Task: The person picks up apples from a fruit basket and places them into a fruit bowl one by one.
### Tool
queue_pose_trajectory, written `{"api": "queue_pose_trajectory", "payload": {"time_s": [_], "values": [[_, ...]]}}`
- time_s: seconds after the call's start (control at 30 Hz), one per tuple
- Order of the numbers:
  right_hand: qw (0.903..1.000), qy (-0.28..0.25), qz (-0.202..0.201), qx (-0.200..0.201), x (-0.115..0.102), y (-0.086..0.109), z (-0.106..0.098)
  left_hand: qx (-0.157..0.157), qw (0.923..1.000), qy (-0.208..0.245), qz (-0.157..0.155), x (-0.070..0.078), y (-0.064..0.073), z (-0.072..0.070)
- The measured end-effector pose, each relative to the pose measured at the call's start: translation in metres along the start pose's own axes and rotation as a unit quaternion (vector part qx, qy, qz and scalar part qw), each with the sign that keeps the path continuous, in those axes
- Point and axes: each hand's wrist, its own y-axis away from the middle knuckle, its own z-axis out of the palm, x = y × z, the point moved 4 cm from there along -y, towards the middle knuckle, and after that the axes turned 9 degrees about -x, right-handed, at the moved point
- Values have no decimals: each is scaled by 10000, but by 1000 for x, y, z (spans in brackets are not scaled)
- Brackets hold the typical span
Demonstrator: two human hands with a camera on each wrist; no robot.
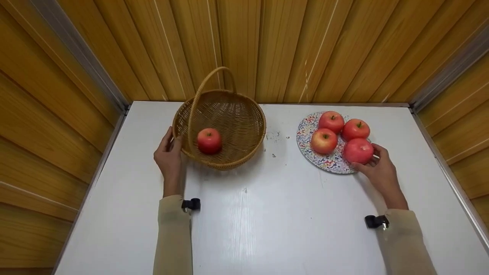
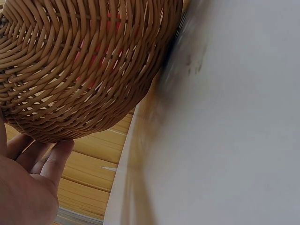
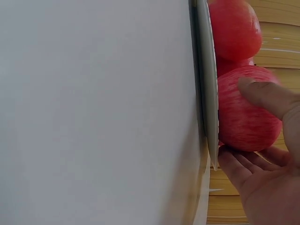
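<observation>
On the left, a round wicker basket [image 1: 240, 152] with a tall arched handle [image 1: 198, 95] holds one red apple [image 1: 209, 141]. My left hand [image 1: 169, 154] grips the basket's left side by the rim. From the left wrist, the fingertips [image 2: 63, 147] show against the woven wall [image 2: 93, 93]. To the right, several red apples sit close together on a speckled round plate [image 1: 307, 141]. My right hand [image 1: 380, 173] grips the nearest apple [image 1: 358, 151], thumb on one side and fingers round the other. In the right wrist view this apple [image 3: 248, 119] is right at the plate's surface.
Both basket and plate stand toward the back of a white table [image 1: 267, 221]. A wood-patterned wall [image 1: 282, 49] rises behind the table's back edge, with similar panels at left and right. The other apples [image 1: 331, 122] lie against one another beside the gripped one.
</observation>
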Motion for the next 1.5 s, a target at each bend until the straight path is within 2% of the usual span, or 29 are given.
{"api": "queue_pose_trajectory", "payload": {"time_s": [0.2,0.47,0.53,0.77,0.93,1.07,1.23,1.37,1.5], "values": [[9999,89,9,-138,0,0,-1,7,10000,96,-18,0,0,1],[9999,102,50,66,-6,5,-1,-108,9997,142,-163,1,-1,0],[9998,108,-1,180,-8,7,-2,-123,9997,97,-194,4,0,0],[9965,104,-412,719,-21,13,-6,-116,9997,64,-198,33,12,4],[9889,69,-864,1209,-32,17,-7,-96,9997,109,-220,34,12,5],[9840,46,-1114,1387,-42,18,-5,-77,9996,184,-207,20,7,4],[9838,25,-1228,1307,-54,18,2,-42,9997,143,-181,1,0,0],[9831,45,-1372,1215,-65,17,10,-43,9998,68,-158,-1,-1,-1],[9784,-49,-1726,1139,-76,15,20,-68,9999,33,-123,0,0,0]]}}
